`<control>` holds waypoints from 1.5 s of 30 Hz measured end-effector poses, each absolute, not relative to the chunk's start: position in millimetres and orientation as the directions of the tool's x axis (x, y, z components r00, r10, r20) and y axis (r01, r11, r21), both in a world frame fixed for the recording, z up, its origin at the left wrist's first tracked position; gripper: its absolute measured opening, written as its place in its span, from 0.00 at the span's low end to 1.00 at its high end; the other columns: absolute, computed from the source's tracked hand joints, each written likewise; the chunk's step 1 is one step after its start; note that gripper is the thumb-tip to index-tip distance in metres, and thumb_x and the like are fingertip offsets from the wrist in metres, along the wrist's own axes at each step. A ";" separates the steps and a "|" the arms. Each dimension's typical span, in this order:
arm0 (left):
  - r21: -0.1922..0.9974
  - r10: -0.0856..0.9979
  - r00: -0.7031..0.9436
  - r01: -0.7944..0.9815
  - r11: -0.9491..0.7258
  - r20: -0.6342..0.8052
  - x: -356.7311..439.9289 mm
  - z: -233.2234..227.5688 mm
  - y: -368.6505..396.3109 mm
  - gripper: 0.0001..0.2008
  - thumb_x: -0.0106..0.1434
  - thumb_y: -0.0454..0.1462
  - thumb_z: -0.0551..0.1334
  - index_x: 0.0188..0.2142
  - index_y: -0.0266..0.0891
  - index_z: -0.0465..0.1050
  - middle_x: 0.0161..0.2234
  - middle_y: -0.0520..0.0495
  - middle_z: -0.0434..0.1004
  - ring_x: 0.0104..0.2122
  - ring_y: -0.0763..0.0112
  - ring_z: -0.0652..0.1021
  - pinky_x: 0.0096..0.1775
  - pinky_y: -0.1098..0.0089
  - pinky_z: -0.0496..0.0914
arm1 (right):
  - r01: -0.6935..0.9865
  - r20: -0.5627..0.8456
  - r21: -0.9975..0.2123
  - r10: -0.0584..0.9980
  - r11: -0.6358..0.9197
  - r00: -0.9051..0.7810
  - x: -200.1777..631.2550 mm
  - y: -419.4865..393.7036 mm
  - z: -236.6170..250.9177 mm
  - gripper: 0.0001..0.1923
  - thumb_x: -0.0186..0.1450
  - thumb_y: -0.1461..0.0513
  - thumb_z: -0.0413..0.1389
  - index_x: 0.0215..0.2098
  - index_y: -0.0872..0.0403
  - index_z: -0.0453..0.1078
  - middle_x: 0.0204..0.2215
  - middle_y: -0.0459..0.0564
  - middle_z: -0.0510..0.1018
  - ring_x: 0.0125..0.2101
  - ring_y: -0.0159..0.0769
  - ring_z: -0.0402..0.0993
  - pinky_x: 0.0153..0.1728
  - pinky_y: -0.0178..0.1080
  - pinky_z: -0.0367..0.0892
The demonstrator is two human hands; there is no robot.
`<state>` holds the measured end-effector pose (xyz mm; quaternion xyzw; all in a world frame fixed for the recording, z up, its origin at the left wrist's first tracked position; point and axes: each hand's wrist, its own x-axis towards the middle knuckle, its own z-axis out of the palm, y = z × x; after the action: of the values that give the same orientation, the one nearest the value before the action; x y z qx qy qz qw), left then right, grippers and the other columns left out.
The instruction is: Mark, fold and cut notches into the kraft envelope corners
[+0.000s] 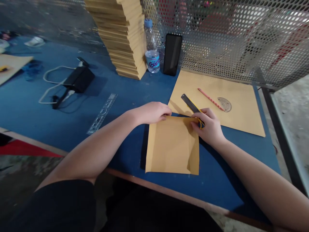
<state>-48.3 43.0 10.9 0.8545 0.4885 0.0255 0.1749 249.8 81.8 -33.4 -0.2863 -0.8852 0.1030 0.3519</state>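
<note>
A piece of brown paper [172, 145] with folded-up side edges lies before me near the front of the blue table. My left hand [155, 112] is closed at its top left corner, fingers curled on the edge. At the top right corner my right hand [209, 125] pinches the paper between thumb and fingers. A utility knife [190, 102], dark with yellow parts, runs up and left from among the right-hand fingers; whether they grip it too I cannot tell.
A larger brown sheet [241, 119] bears a red pencil [210, 99] and a protractor [225, 104]. Behind stand a tall brown stack [125, 42], a water bottle [152, 54] and a phone [172, 54] against perforated metal [229, 42]. Leftward are a stencil ruler [102, 112] and a black adapter [79, 79].
</note>
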 end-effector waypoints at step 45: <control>0.294 0.974 0.206 0.929 -0.225 0.096 -87.8 55.1 -19.2 0.20 0.76 0.42 0.52 0.58 0.41 0.77 0.55 0.43 0.80 0.51 0.59 0.81 0.55 0.60 0.73 | 0.303 0.501 -0.454 0.521 0.838 -0.691 257.8 84.0 -26.7 0.12 0.69 0.67 0.58 0.47 0.48 0.80 0.41 0.52 0.78 0.36 0.39 0.78 0.36 0.43 0.77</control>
<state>-87.8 -19.2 55.1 0.7717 0.6165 0.1308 0.0859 257.8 84.0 -26.7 -0.2283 -0.9036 0.1702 0.3202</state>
